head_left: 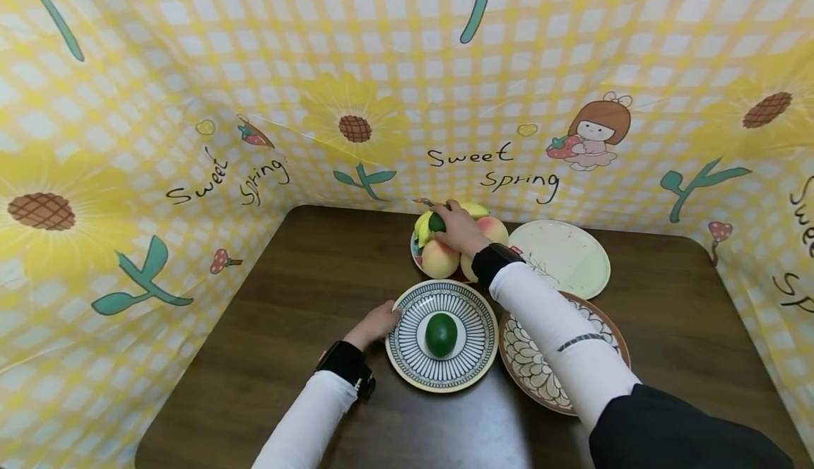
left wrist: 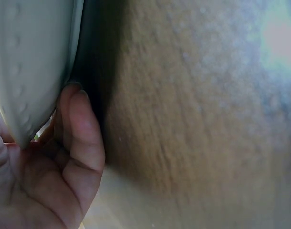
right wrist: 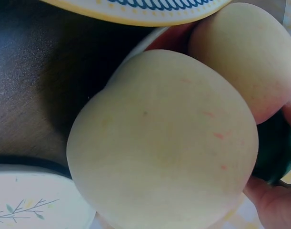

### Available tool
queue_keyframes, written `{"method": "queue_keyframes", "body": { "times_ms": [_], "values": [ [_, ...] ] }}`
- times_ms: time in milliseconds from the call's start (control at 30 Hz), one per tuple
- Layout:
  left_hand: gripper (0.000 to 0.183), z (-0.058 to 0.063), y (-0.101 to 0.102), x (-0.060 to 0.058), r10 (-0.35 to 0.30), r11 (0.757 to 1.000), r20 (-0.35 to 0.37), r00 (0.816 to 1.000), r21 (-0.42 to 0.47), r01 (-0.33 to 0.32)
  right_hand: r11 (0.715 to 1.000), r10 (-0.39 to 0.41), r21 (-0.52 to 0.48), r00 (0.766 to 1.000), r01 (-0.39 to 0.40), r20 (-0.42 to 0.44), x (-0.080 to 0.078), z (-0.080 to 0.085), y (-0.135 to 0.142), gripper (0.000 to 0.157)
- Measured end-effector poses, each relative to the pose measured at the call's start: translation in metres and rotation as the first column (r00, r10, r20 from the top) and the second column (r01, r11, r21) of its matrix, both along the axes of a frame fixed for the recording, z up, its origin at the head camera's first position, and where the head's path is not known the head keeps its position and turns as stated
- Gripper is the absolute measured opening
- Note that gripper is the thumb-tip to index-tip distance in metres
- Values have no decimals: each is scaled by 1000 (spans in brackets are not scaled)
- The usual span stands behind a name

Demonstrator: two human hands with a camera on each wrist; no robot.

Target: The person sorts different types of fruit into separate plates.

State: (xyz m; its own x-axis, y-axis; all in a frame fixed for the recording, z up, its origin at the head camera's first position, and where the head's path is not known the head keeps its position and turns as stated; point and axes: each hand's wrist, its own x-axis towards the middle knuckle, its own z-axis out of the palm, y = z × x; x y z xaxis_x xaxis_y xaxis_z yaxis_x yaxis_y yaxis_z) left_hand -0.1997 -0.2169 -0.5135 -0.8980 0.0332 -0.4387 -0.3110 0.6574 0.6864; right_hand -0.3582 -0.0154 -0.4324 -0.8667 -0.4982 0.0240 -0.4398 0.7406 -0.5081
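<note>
My left hand (head_left: 380, 323) grips the left rim of a blue-and-white striped plate (head_left: 407, 359), thumb at the top edge and curled fingers (left wrist: 85, 129) under it. On this plate's centre lies a dark green oval fruit (head_left: 441, 335). Farther back, my right hand (head_left: 459, 227) reaches over a bowl (head_left: 414, 252) of fruit and pinches a second dark green fruit (head_left: 437, 222) between thumb and fingers. Peaches (head_left: 440, 260) and yellow bananas (head_left: 422, 229) fill the bowl around it. In the right wrist view a large peach (right wrist: 162, 143) partly hides the held green fruit (right wrist: 274, 148).
Right of the bowl sits a pale green plate (head_left: 572, 257). A brown-rimmed plate with a petal pattern (head_left: 528, 366) lies under my right forearm, beside the striped plate. Yellow checked cloth (head_left: 407, 52) walls the dark wooden table (head_left: 305, 271) at the back and sides.
</note>
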Motion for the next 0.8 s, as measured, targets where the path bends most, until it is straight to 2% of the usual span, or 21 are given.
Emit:
{"method": "queue_keyframes", "body": {
  "times_ms": [233, 400, 600, 800],
  "values": [
    [44, -1, -1, 2, 4, 1000, 2, 1000, 12, -4, 995, 31, -89, 999, -33, -32, 10, 10, 4, 62],
    [44, 1, 0, 3, 9, 1000, 9, 1000, 26, -9, 991, 86, -93, 991, -95, -101, 21, 14, 13, 63],
    [43, 6, 3, 3, 9, 1000, 3, 1000, 24, -9, 983, 159, -70, 980, -169, -123, 48, 17, 36, 62],
    [42, 7, 4, 4, 3, 999, 3, 1000, 35, -3, 968, 212, -98, 963, -230, -167, 79, 11, 59, 62]
  ]
}}
